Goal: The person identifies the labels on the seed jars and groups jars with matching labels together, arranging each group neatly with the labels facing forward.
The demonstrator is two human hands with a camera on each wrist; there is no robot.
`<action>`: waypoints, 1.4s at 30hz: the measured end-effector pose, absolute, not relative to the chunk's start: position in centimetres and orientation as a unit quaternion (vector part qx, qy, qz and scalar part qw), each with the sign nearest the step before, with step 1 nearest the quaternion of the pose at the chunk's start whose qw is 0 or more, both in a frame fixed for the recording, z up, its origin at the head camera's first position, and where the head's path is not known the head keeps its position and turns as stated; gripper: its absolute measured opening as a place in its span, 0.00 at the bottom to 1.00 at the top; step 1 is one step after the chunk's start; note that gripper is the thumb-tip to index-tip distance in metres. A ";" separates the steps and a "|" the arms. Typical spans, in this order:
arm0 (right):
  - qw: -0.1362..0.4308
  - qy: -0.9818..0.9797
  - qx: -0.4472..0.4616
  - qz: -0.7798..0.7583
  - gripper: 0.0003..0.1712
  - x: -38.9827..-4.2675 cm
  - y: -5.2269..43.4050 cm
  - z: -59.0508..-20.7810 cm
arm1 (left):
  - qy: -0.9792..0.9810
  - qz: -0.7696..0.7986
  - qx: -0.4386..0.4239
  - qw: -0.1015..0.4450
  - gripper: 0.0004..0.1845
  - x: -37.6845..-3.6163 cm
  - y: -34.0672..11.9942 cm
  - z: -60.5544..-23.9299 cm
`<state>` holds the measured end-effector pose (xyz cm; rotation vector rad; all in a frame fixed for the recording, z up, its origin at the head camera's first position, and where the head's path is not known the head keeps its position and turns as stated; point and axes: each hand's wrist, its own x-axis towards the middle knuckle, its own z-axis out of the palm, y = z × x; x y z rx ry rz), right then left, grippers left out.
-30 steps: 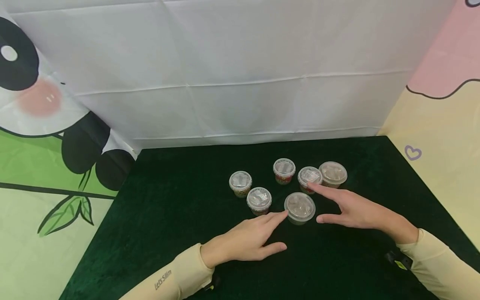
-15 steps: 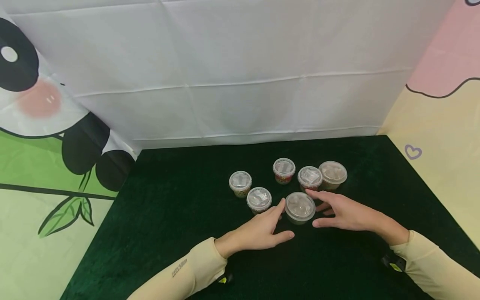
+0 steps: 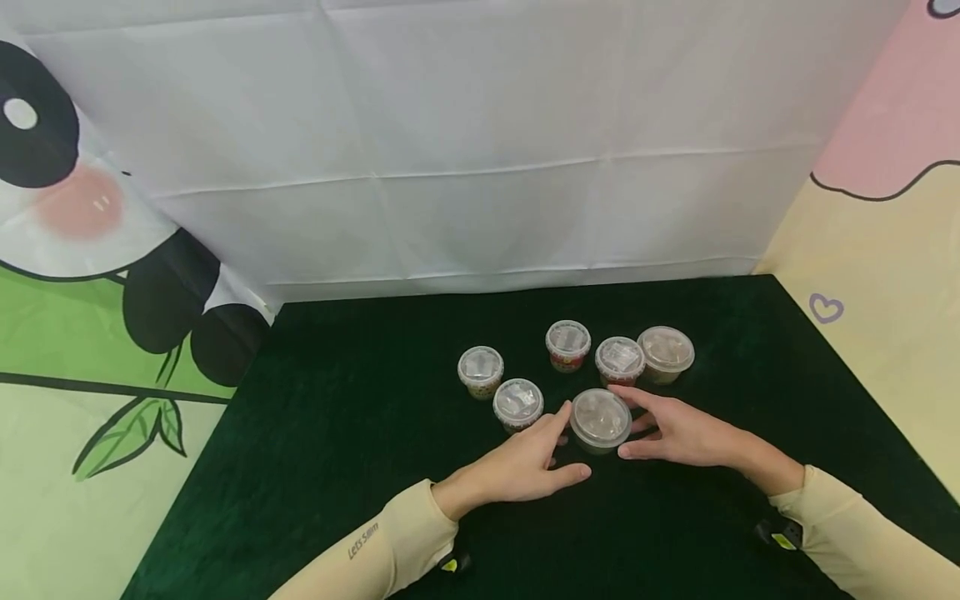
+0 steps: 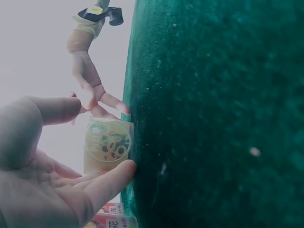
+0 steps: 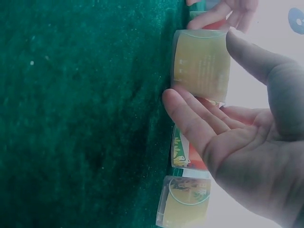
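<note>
Head view: lidded tub (image 3: pixel 600 419) is sitting on desk (image 3: pixel 337 425), between left grip (image 3: pixel 519 462) and right grip (image 3: pixel 681 430), both looking released; five more tubs (image 3: pixel 568 343) are standing nearby.

Left wrist: round label (image 4: pixel 108 141) is showing.

Right wrist: straight fingers (image 5: pixel 191 122) are flanking it; can't tell contact.

- In the head view the light was soft and even; the white backdrop (image 3: pixel 465 167) at twelve o'clock showed pale grey, with faint shading along its creases.
- The dark green bench (image 3: pixel 322 417), toward six o'clock, read deep and dim.
- The front tub (image 3: pixel 600 417) carried pale, broken reflections across its top.
- The left wrist view was hazy and teal-tinted, washed to near-white from nine to eleven o'clock, grainy at three, with a blurred pale speck (image 4: pixel 255 151) toward four.
- The right wrist view was hazy too, whitest from one to five o'clock; the tub's fine print was too faint to read.
</note>
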<state>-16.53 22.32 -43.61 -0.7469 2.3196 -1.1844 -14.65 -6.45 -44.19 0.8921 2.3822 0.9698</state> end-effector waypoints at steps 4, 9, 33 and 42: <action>0.208 0.842 -0.263 -0.423 0.51 -16.3 22.1 -43.8 | 0.852 0.364 0.314 0.209 0.48 -14.4 -6.5 -44.3; 0.202 0.846 -0.259 -0.421 0.50 -16.0 22.3 -43.8 | 0.849 0.362 0.324 0.205 0.49 -14.1 -6.3 -44.3; 0.207 0.842 -0.269 -0.420 0.50 -16.3 22.0 -43.4 | 0.867 0.318 0.330 0.194 0.49 -14.0 -6.3 -43.3; 0.186 0.829 -0.281 -0.446 0.49 -16.3 21.2 -42.7 | 0.871 0.325 0.332 0.161 0.51 -13.4 -6.6 -42.5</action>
